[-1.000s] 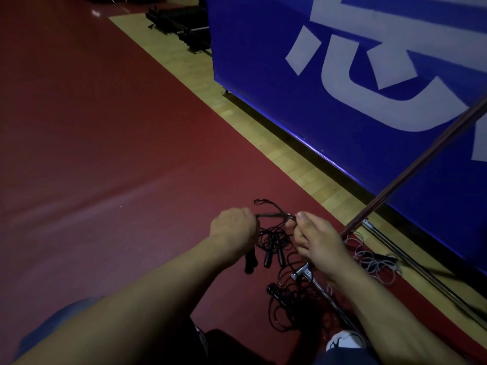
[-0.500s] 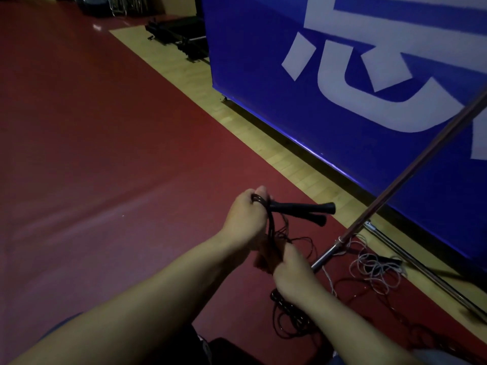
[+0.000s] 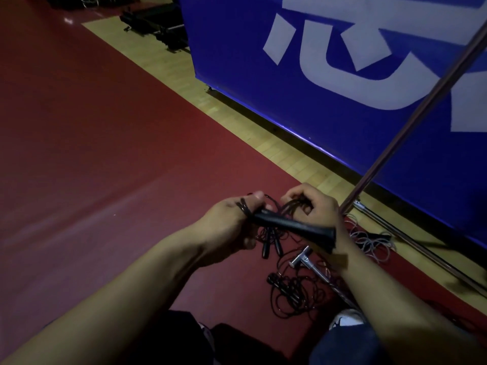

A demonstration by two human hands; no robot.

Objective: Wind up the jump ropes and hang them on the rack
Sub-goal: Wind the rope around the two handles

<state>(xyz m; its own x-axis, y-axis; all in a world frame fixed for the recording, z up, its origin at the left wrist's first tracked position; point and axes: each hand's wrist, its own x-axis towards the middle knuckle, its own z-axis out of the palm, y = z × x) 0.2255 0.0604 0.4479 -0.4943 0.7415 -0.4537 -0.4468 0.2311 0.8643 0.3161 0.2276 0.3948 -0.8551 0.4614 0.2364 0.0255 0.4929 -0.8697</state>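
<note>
Dim hall. Dark red sports floor (image 3: 105, 154) underfoot, glossy, faint sheen streaks. Strip of pale wood flooring (image 3: 263, 138) running diagonally along its far edge. Beyond that, large blue banner panel (image 3: 342, 114) with white lettering, standing just off the wood strip. Black folded equipment (image 3: 158, 25) at top, near the panel's corner.

Left hand (image 3: 232, 219) curled tight round black jump rope handles (image 3: 295, 227); cord turns wrapped over its knuckles. Handles jutting right, across the right wrist. Right hand (image 3: 313, 204) fingers bent, pinching a bundle of black cord loops (image 3: 292, 206) close beside the left thumb.

Below the hands, on the red floor: more black jump ropes (image 3: 292, 293) in a loose tangle, two handles (image 3: 271, 246) lying close together. Pale rope coil (image 3: 369, 241) at the floor's edge, possibly grey or white — light too poor to tell.

Rack pole (image 3: 421, 109) slanting up to top right; metal base bar with T-end (image 3: 303, 259) lying through the tangle. Dark trouser knees and a white shoe (image 3: 345, 317) at bottom.
</note>
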